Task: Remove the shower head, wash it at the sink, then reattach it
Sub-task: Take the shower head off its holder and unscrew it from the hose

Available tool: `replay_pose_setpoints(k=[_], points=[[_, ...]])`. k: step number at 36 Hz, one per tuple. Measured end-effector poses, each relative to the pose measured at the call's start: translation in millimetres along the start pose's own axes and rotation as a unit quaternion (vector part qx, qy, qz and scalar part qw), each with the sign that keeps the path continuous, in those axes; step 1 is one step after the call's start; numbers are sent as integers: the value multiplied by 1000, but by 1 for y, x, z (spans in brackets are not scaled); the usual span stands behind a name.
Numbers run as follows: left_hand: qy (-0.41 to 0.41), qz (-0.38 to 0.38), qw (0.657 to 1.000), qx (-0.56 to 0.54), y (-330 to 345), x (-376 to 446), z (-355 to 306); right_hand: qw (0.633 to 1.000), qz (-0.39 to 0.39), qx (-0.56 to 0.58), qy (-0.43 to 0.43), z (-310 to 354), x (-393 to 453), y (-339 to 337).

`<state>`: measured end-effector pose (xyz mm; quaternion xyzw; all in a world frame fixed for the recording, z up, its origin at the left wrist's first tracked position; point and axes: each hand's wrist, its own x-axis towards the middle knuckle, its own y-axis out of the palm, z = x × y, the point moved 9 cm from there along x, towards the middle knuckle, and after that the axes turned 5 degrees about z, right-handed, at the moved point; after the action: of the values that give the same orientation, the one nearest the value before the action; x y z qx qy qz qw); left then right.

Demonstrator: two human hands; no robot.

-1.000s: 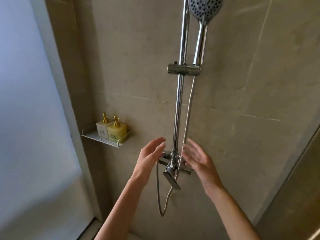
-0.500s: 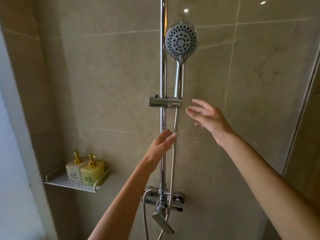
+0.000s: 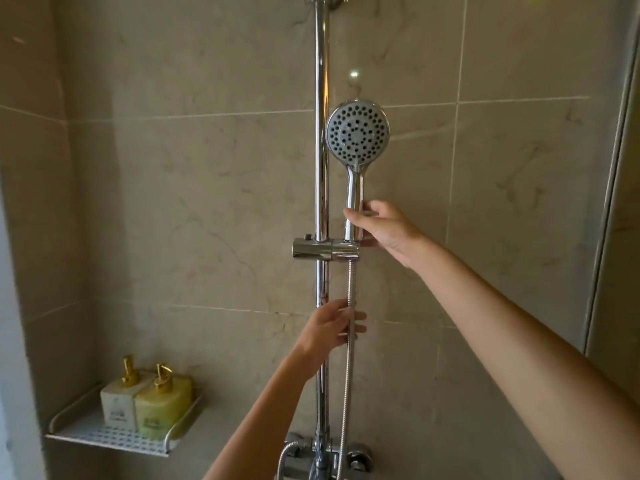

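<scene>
A chrome shower head (image 3: pixel 357 135) with a round grey spray face stands upright in its holder (image 3: pixel 325 250) on the vertical slide rail (image 3: pixel 321 168). My right hand (image 3: pixel 384 230) grips the shower head's handle just above the holder, thumb across the front. Lower down, my left hand (image 3: pixel 329 330) has its fingers round the metal hose (image 3: pixel 350 362), which hangs from the holder to the mixer tap (image 3: pixel 322 455) at the bottom edge.
Beige tiled walls surround the rail. A white perforated shelf (image 3: pixel 104 439) on the left wall carries two pump bottles, one white (image 3: pixel 119 398) and one yellow (image 3: pixel 162 407). A glass panel edge (image 3: pixel 606 220) runs down the right side.
My view has tilted upward. My right hand moved from open in the air onto the shower head's handle. My left hand rose along the rail and took hold of the hose.
</scene>
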<state>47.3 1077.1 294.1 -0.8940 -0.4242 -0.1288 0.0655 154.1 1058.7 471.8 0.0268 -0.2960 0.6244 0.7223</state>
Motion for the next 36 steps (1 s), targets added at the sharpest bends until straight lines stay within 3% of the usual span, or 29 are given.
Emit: replay_pose_setpoints(k=[12, 27, 36], points=[[6, -12, 999, 40, -1, 8, -13, 999, -49, -14, -7, 5, 10, -3], [50, -33, 998, 9, 3, 22, -54, 995, -81, -7, -58, 44, 22, -22], [30, -6, 999, 20, 23, 17, -40, 994, -100, 6, -30, 21, 4, -36]])
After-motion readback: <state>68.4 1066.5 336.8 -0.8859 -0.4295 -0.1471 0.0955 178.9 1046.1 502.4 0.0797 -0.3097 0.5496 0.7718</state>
